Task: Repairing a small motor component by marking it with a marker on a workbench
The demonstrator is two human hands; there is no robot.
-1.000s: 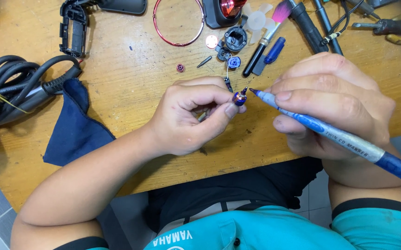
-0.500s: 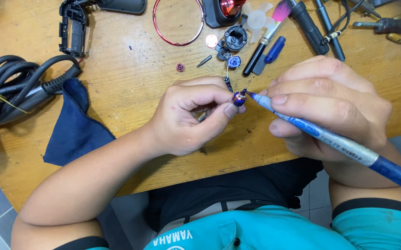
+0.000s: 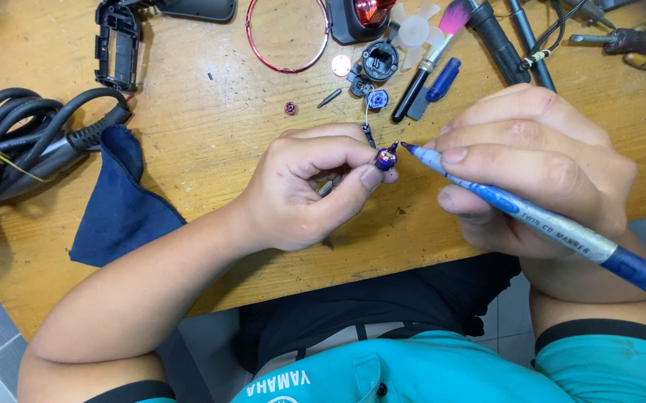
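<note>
Fingers [image 3: 368, 177] of the left hand [image 3: 304, 190] are pinched together on a small purple motor core [image 3: 386, 158], thumb and forefinger clamping it just above the wooden surface [image 3: 211, 142], near that surface's front edge. Far to the left of the core lies a coil of black cable [image 3: 17, 138] bound with a yellow tie, and beside the cable a dark blue cloth [image 3: 125, 205] hangs over the surface's edge. Behind the cloth sits a black plastic frame [image 3: 118, 45]. Closer to the core, a red wire ring [image 3: 286, 37] lies behind it, with a tiny round purple part [image 3: 290, 108] and a short dark bit [image 3: 330, 98] between ring and hand. Straight behind the core are a small black housing [image 3: 380, 61], a white fan blade [image 3: 415, 30] and a brush with pink bristles [image 3: 431, 56]. Right of the core, the right hand [image 3: 539, 168] has its fingers wrapped firmly around a blue marker pen [image 3: 554, 224], whose tip just touches the core. The pen's barrel runs away from the core toward the lower right.
</note>
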